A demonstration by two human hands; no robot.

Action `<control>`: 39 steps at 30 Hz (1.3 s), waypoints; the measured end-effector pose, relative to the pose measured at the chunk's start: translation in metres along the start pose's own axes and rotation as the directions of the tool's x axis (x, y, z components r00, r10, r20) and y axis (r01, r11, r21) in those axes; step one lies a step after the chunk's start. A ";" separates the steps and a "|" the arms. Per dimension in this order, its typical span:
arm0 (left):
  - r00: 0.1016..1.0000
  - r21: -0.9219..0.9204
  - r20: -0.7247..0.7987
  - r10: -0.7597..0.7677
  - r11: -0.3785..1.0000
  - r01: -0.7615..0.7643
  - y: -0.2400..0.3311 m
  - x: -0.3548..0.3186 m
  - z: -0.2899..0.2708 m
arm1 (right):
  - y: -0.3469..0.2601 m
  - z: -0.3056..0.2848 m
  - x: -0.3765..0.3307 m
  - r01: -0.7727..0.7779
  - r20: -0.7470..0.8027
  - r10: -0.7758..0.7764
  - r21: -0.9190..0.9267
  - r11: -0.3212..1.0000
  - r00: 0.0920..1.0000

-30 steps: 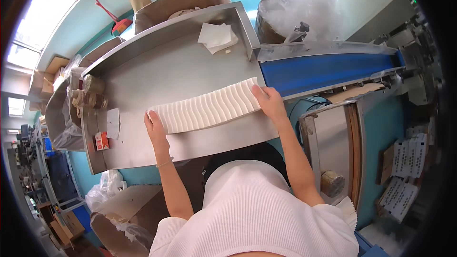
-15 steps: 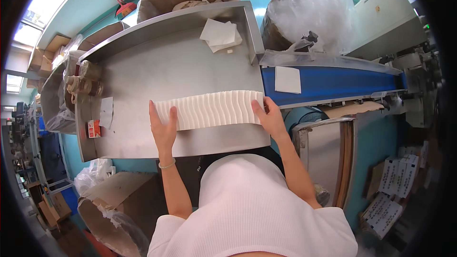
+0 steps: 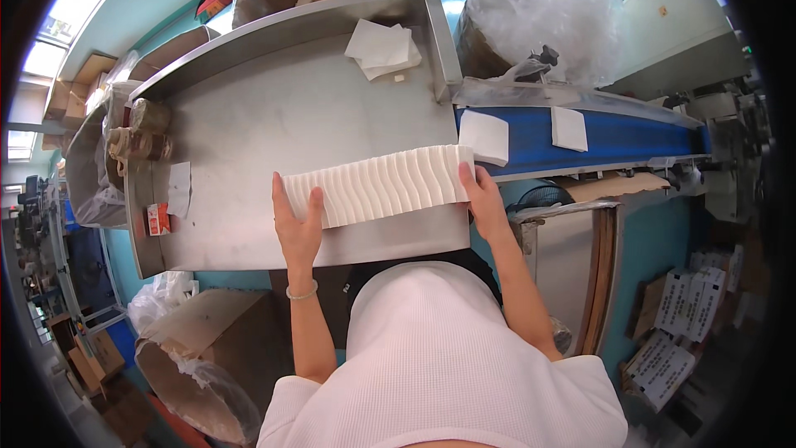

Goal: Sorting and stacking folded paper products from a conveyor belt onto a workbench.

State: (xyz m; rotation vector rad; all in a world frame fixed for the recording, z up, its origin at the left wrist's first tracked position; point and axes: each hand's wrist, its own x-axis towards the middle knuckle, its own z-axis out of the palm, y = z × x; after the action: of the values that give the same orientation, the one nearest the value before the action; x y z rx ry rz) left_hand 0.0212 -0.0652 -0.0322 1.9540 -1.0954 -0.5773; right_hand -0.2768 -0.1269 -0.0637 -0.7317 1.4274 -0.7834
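A long row of white folded napkins [image 3: 381,187], pressed side by side with wavy edges, spans the front of the steel tray table [image 3: 240,116]. My left hand [image 3: 298,228] grips its left end, thumb on the near side. At the other end my right hand [image 3: 487,206] presses with thumb and fingers. The row slants, its right end farther from me. Just beyond that end, a white napkin stack [image 3: 484,137] sits where the blue conveyor belt [image 3: 531,143] meets the table. Farther right on the belt lies another napkin stack [image 3: 569,129].
Loose white napkins [image 3: 383,48] lie in the table's far right corner. At its left end are twine rolls [image 3: 143,146], a white paper slip [image 3: 179,189] and a small red-and-white box [image 3: 157,220]. Cardboard boxes [image 3: 207,315] flank the table. Clear plastic bags [image 3: 539,21] bulge behind the belt.
The napkin row has tilted, its right end swinging farther away, and my left hand has shifted right. One napkin stack has travelled to the table end of the belt; another has appeared behind it.
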 end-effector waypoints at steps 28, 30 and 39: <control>0.992 -0.128 -0.022 -0.125 0.984 0.122 0.008 -0.009 0.017 | 0.016 -0.020 0.004 -0.106 0.057 0.090 0.417 0.903 0.994; 0.992 -0.120 0.019 -0.124 0.985 0.126 0.013 -0.009 0.017 | 0.001 -0.004 0.003 0.044 -0.024 -0.039 0.216 0.975 0.999; 0.998 0.071 -0.055 -0.013 0.997 0.017 0.002 -0.010 0.023 | 0.000 -0.002 -0.006 -0.281 0.210 0.217 0.350 0.894 0.953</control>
State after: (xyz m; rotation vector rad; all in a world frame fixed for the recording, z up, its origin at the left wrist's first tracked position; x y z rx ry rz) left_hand -0.0007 -0.0673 -0.0439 2.0292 -1.0818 -0.4957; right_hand -0.2787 -0.1220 -0.0599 -0.2991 1.1451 -0.7468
